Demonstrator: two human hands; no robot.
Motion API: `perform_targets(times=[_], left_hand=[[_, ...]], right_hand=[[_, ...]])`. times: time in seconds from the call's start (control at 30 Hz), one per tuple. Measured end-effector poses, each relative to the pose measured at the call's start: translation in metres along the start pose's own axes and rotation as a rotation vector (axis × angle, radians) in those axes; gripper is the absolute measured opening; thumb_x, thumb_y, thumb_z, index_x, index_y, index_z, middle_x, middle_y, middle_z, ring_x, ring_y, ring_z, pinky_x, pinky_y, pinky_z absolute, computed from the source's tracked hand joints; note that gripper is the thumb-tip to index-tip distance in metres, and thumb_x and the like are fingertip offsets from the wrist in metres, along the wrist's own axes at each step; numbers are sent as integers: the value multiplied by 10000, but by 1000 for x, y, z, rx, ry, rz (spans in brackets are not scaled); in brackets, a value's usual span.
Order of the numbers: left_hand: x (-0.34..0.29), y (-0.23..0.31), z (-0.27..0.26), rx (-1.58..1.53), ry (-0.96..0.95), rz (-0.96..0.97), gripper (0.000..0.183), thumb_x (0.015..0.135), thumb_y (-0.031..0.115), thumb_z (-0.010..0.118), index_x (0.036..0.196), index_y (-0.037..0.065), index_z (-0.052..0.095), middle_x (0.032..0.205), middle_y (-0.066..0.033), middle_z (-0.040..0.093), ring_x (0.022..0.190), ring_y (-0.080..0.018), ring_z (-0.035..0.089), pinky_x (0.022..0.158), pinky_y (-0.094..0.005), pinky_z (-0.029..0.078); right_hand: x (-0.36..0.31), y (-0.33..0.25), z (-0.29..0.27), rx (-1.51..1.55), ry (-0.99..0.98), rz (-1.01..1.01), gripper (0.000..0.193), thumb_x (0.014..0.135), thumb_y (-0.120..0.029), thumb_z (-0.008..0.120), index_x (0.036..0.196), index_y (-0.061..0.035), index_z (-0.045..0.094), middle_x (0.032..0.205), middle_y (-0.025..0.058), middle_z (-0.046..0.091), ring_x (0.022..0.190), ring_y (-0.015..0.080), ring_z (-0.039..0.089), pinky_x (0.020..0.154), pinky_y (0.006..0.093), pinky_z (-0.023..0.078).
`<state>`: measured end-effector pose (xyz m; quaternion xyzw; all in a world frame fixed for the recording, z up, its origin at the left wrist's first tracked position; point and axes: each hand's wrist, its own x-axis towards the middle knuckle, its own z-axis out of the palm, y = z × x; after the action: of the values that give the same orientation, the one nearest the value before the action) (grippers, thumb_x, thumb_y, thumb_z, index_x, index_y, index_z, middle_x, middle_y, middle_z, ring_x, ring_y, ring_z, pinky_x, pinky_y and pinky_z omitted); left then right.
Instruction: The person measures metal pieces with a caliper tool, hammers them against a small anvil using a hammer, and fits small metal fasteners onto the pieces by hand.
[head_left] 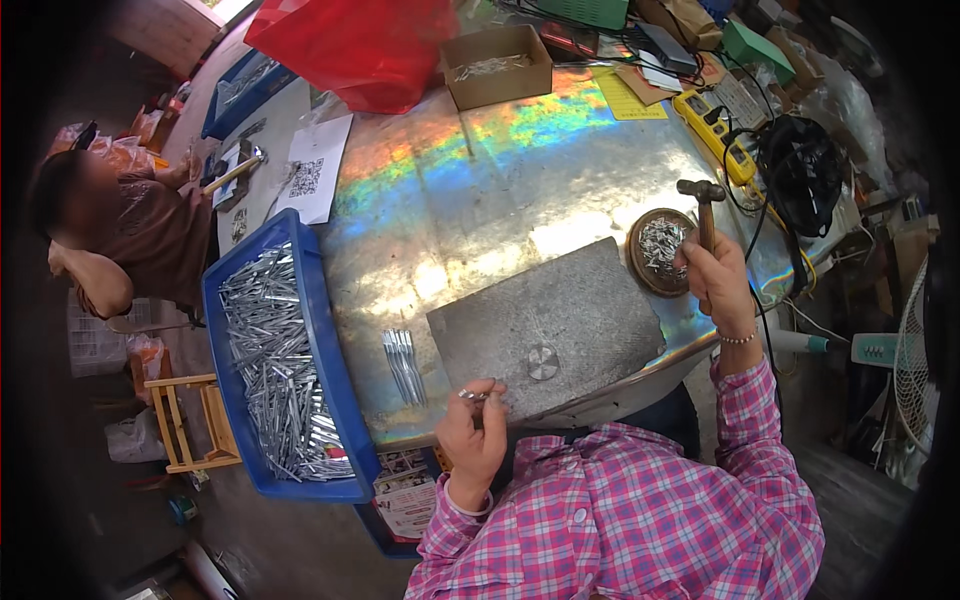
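Observation:
My right hand (722,290) is closed around the wooden handle of a hammer (706,215), its head pointing up. The fingertips of that hand are over the rim of a round brown bowl (634,262) holding small silvery pins (660,245). My left hand (474,440) pinches a small shiny metal piece (472,395) at the near edge of a thick grey metal plate (590,310). A round metal disc (542,362) sits on the plate near that hand. Left of the plate, several slim metal pieces (403,367) lie side by side.
A deep blue tray (330,350) full of slim metal pieces borders the table's left side. Beyond are a cardboard box (497,95), a red bag (365,50) and a yellow power strip (715,135) with cables. Another person (130,230) sits at left; a fan (915,360) stands at right.

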<state>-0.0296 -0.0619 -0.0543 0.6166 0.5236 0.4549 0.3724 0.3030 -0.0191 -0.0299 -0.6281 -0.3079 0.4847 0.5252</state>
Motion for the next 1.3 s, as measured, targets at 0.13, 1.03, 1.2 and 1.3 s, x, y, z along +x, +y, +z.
perform_targets(times=[0.13,1.03,1.2,1.3], left_hand=[[0,3,-3,20,-55,-12,131,914,11,531,1033,-42,533,869,-128,667,669,-109,623,597,-228,512],[-2,0,-1,-27,-31,-17,148,914,22,540,1046,-46,534,868,-134,671,658,-110,625,587,-225,504],[-1,0,-1,-32,-10,-3,140,904,15,554,1033,-40,545,849,-127,676,647,-122,641,573,-226,504],[-1,1,-1,-39,2,-5,134,894,7,568,1022,-32,556,830,-119,683,639,-135,658,562,-229,507]], right_hand=[[-17,0,16,61,-49,15,84,881,-99,574,838,-50,522,690,54,583,397,13,351,347,183,241],[-58,8,67,-108,-468,14,78,834,-47,615,837,-7,547,753,43,606,690,91,575,625,242,461],[-57,8,66,-135,-475,16,75,830,-43,614,836,-9,547,754,43,606,689,93,575,624,246,463],[-58,11,67,-115,-462,14,84,831,-62,622,842,-9,558,740,27,603,663,70,548,589,233,440]])
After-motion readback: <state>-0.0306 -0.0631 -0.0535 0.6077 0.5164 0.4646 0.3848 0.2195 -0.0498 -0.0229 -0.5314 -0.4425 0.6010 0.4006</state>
